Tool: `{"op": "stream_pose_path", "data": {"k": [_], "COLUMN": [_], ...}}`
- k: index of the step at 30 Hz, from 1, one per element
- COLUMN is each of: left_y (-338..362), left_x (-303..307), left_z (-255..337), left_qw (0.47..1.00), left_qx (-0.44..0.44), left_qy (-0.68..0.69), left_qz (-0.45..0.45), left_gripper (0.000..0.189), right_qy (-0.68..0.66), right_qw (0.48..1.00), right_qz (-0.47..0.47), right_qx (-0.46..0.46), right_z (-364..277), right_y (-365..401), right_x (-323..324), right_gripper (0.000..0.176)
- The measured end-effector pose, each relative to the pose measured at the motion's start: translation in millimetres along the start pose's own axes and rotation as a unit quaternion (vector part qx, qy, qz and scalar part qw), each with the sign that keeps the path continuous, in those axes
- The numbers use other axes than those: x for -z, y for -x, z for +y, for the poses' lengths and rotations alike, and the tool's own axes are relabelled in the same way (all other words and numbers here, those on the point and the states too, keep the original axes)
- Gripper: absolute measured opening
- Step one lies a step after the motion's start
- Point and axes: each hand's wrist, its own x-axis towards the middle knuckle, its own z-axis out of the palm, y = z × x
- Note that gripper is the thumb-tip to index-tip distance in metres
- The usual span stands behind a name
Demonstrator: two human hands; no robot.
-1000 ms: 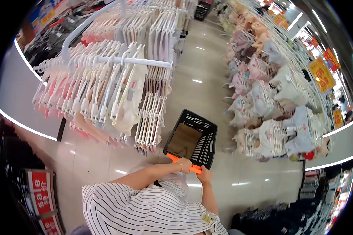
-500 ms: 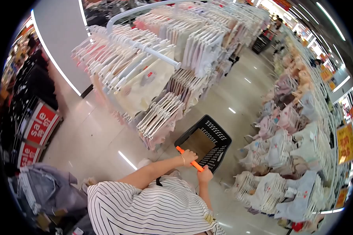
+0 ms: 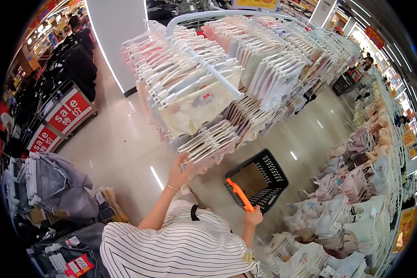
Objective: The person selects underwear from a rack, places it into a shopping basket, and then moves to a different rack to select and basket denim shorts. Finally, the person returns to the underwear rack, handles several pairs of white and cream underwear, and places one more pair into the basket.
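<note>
My right hand [image 3: 253, 216] is wrapped around the orange handle [image 3: 240, 194] of a black shopping basket [image 3: 274, 178], near the handle's lower end. The basket has perforated walls and a brown bottom. Off the handle, my left hand [image 3: 180, 170] is raised beside the lower row of hanging garments [image 3: 209, 141] at the rack's near end. Its fingers look stretched toward the white hangers; whether they touch is hard to make out. Above them hangs a cream garment [image 3: 201, 109] with a small red label.
A white metal rack [image 3: 208, 69] full of pale clothes stands ahead. Children's-looking light garments [image 3: 326, 217] line the right side of the aisle. Red sale signs [image 3: 69, 111] and grey trousers [image 3: 62, 183] are on the left, near a pillar [image 3: 118, 41]. Another person [image 3: 367, 65] stands far back.
My left hand has let go of the orange handle and moved left and up to the hanging garments. My right hand stays on the handle. The view has shifted, bringing the left-hand racks further in.
</note>
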Motion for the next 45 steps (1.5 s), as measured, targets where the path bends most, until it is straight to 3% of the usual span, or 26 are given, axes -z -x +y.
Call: {"op": "stream_pose_path", "data": {"k": [2,4,7,10,14,16,18,20,24,25,30,32,34,37,40,44,45], "left_y": [-31,-57,-84,-103,-122,-128,-133,-136,-141,-142,-137,-138,-136,-132,-120,-110,-109], "left_x": [21,34,43,38,37,37,35,34,44,44,43,41,36,31,25,27,26], "left_z": [33,61,74,72,70,67,73,78,84,85,90,95,101,101,82,69,68], "left_qw": [0.977,0.944,0.949,0.966,0.984,0.991,0.987,0.983,0.995,0.993,0.995,0.995,0.99,0.984,0.978,0.957,0.951], "left_qx": [-0.085,-0.159,-0.192,-0.164,-0.101,-0.048,-0.05,-0.058,-0.04,-0.057,-0.038,-0.029,-0.052,-0.032,-0.035,-0.145,-0.16], "left_qy": [-0.089,-0.11,-0.053,0.034,0.062,0.088,0.132,0.166,0.091,0.099,0.08,0.071,0.071,0.067,0.0,-0.11,-0.113], "left_qz": [0.173,0.266,0.245,0.198,0.134,0.086,0.07,0.051,-0.012,-0.003,0.04,0.065,0.111,0.162,0.208,0.225,0.24], "left_gripper": [0.04,0.044,0.048,0.049,0.044,0.041,0.041,0.044,0.03,0.021,0.019,0.019,0.019,0.018,0.017,0.019,0.019], "right_qy": [0.004,0.009,0.004,-0.01,-0.242,-0.401,-0.564,-0.539,-0.612,-0.625,-0.655,-0.67,-0.671,-0.764,-0.725,-0.733,-0.742], "right_qw": [1.0,1.0,1.0,0.992,0.962,0.906,0.81,0.808,0.719,0.709,0.671,0.661,0.672,0.605,0.647,0.627,0.611], "right_qz": [-0.01,-0.01,0.003,-0.125,-0.07,-0.058,-0.096,-0.113,-0.059,-0.059,-0.104,-0.207,-0.23,-0.194,-0.214,-0.265,-0.274], "right_qx": [-0.016,-0.022,0.01,-0.026,0.105,0.121,0.133,0.211,0.324,0.321,0.332,0.269,0.213,0.116,0.098,0.014,0.032], "right_z": [0,0,11,15,-5,-69,-132,-198,-320,-344,-403,-402,-397,-401,-395,-400,-397], "right_y": [-13,-23,-41,-63,-78,-87,-107,-127,-154,-161,-182,-176,-171,-150,-170,-172,-173], "right_x": [2,5,-3,0,23,52,65,95,147,156,153,158,150,162,172,198,195], "right_gripper": [0.021,0.022,0.024,0.036,0.046,0.048,0.048,0.054,0.054,0.054,0.05,0.047,0.051,0.044,0.048,0.052,0.049]}}
